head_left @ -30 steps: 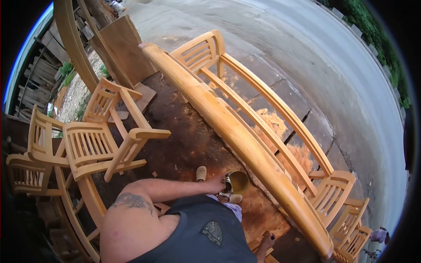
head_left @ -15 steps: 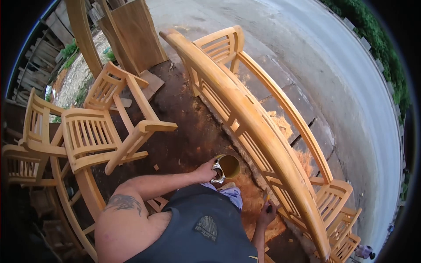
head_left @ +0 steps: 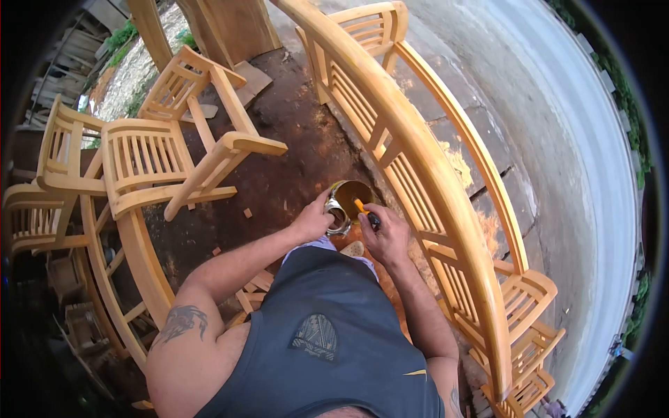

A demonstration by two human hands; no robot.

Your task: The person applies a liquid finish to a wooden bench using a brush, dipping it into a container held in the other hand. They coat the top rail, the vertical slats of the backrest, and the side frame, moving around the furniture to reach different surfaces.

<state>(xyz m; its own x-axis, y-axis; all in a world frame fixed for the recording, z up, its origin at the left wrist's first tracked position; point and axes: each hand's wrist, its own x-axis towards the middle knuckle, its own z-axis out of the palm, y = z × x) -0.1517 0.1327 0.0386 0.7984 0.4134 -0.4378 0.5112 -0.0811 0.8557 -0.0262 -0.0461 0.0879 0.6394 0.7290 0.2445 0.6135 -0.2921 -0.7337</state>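
Note:
My left hand (head_left: 313, 219) is closed on a metal can (head_left: 355, 189) with a shiny silver edge and an amber-brown inside. My right hand (head_left: 387, 235) grips a brush (head_left: 364, 210) with a yellow and black handle. The brush points toward the can's mouth, and its far end is hard to make out against the can. Just right of my right hand runs the curved top rail of a long slatted wooden bench (head_left: 418, 129), which lies tipped over.
On the left stand several slatted wooden chairs (head_left: 148, 155) and a long curved wooden frame (head_left: 143, 261). Wide wooden slabs (head_left: 233, 31) lean at the back. Small wood offcuts (head_left: 247, 212) lie on the dark ground. A paved road (head_left: 564, 132) passes on the right.
My right hand has moved up and left with the brush, from beside the bench to the can's mouth. My left hand still holds the can. The whole view has shifted.

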